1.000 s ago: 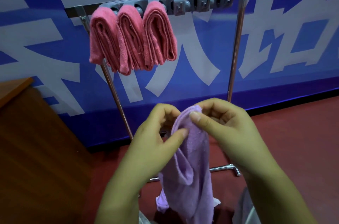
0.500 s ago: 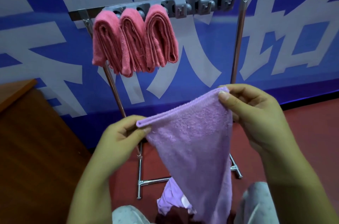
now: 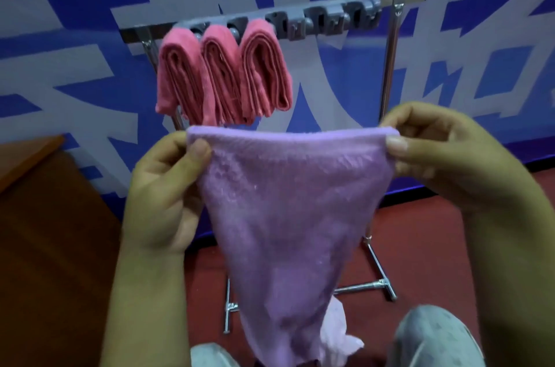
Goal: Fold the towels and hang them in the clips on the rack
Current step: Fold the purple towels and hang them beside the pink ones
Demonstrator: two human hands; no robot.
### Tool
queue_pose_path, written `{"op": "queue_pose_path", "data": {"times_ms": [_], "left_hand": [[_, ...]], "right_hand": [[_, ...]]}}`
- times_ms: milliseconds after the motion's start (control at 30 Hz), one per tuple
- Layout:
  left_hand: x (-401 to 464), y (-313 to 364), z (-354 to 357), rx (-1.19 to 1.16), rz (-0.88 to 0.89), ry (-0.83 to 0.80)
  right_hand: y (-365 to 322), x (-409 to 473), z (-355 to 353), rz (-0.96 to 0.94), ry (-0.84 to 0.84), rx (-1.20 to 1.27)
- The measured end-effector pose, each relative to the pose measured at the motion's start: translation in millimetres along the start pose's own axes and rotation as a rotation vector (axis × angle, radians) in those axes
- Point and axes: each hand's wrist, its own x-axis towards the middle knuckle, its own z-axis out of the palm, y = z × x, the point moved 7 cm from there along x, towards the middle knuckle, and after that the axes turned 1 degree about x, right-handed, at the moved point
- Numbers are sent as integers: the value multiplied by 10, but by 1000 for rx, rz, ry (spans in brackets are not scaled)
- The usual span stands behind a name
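Note:
A purple towel (image 3: 288, 210) hangs spread out in front of me, its top edge stretched level. My left hand (image 3: 165, 195) pinches its top left corner and my right hand (image 3: 444, 156) pinches its top right corner. Behind it stands a metal rack (image 3: 390, 72) with a grey clip bar (image 3: 327, 19) along the top. Three folded pink towels (image 3: 225, 75) hang side by side from the clips at the bar's left end. The clips to their right hold nothing.
A brown wooden surface (image 3: 45, 216) lies at the left. The rack's feet (image 3: 387, 288) rest on a red floor before a blue and white banner wall (image 3: 60, 66). More pale purple cloth (image 3: 336, 333) lies low between my knees (image 3: 432, 336).
My hands have moved apart and upward, and the purple towel went from bunched between them to spread wide with its top edge taut and level.

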Motion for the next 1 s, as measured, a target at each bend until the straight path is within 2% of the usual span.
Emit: {"op": "queue_pose_path", "data": {"times_ms": [133,200,300,400,467,533,600,700,833,1000], "left_hand": [[-34,75,-10,-80,-14,-24],[66,-153,-73,-60,-165,-27],[146,-695,-241,-4,-429,146],[109,-1008,-328,59,-514,322],[49,-1043,-286,130,-506,374],[-9,-954,-145,211,-433,355],[-78,-843,18,311,-344,300],[-221,-685,222,438,-269,206],[-340,-500,383,513,-179,169],[-447,-317,523,452,-122,97]], "right_hand": [[3,-3,104,5,-62,129],[176,115,62,99,18,182],[623,251,16,307,206,254],[1050,318,79,438,375,403],[1190,306,97,429,503,393],[1165,274,134,367,582,225],[1054,250,212,274,589,36],[851,200,401,166,509,-202],[680,94,534,116,422,-202],[580,6,541,160,335,-59]]}}
